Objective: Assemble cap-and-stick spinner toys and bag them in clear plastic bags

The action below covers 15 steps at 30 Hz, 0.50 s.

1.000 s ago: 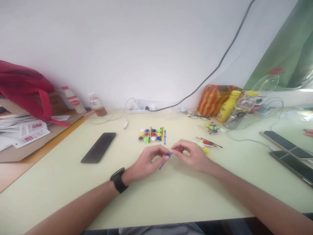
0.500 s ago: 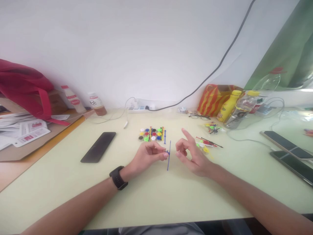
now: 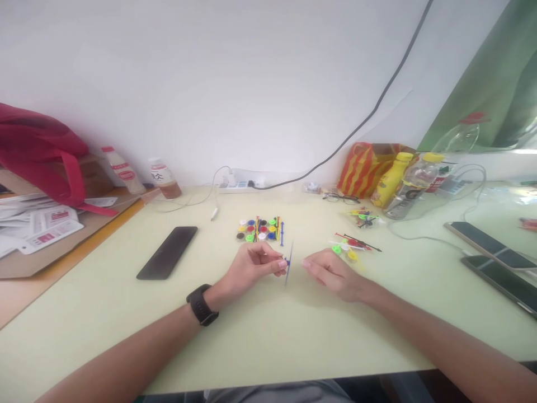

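Note:
My left hand, with fingers pinched together, holds a small blue plastic propeller by its middle. Its long thin blade stands nearly upright just beyond the fingertips and is blurred. To the right of it, my right hand is closed with its fingers curled in; no object shows in it, and a small gap separates it from the blade. Behind my left hand lie rows of coloured discs with thin sticks among them. A separate blue stick lies at their right side.
More coloured sticks and discs lie behind my right hand, with a small bag of pieces farther back. A black phone lies left; two phones lie right. Glasses, bottles and a power strip stand along the wall.
The raised index finger of my right hand has folded down, so that hand is now closed. The blue propeller's blade looks fainter and more blurred. My left hand keeps its hold.

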Each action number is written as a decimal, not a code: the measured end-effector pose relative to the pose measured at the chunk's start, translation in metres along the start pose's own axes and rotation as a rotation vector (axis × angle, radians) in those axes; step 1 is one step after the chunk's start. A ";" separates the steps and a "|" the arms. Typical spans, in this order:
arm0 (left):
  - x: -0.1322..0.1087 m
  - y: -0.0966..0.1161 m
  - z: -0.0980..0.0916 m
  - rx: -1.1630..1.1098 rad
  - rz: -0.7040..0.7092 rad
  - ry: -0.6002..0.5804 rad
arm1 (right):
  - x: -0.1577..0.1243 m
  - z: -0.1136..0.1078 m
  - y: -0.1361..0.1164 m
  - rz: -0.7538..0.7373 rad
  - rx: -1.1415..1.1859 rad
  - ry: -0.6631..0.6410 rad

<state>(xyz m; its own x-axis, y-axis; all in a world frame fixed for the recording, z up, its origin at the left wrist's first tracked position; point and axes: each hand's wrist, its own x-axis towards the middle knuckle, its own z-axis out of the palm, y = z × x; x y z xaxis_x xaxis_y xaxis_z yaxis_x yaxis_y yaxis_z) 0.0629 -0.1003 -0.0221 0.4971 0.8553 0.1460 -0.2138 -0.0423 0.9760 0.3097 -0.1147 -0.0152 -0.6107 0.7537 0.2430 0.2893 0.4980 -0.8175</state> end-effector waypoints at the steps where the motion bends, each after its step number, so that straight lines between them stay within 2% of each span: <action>1: 0.000 0.000 0.000 0.000 -0.001 -0.002 | 0.001 0.000 -0.001 -0.002 0.016 0.052; 3: -0.001 0.000 0.000 -0.003 0.002 -0.010 | 0.003 0.001 -0.002 -0.005 0.050 0.154; 5: -0.002 0.000 0.001 -0.014 0.000 -0.014 | 0.004 0.004 -0.003 0.005 0.120 0.200; 10: -0.002 -0.001 0.003 -0.024 -0.022 -0.012 | 0.005 0.010 -0.004 0.007 0.288 0.159; 15: -0.002 0.000 0.004 -0.012 -0.049 -0.022 | 0.007 0.014 -0.002 0.019 0.265 0.173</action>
<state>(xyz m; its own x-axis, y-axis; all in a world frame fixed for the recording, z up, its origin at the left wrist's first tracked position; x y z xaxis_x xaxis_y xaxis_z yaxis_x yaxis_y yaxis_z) 0.0653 -0.1042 -0.0217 0.5256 0.8446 0.1021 -0.1988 0.0052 0.9800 0.2944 -0.1165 -0.0191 -0.4661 0.8350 0.2925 0.0834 0.3706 -0.9250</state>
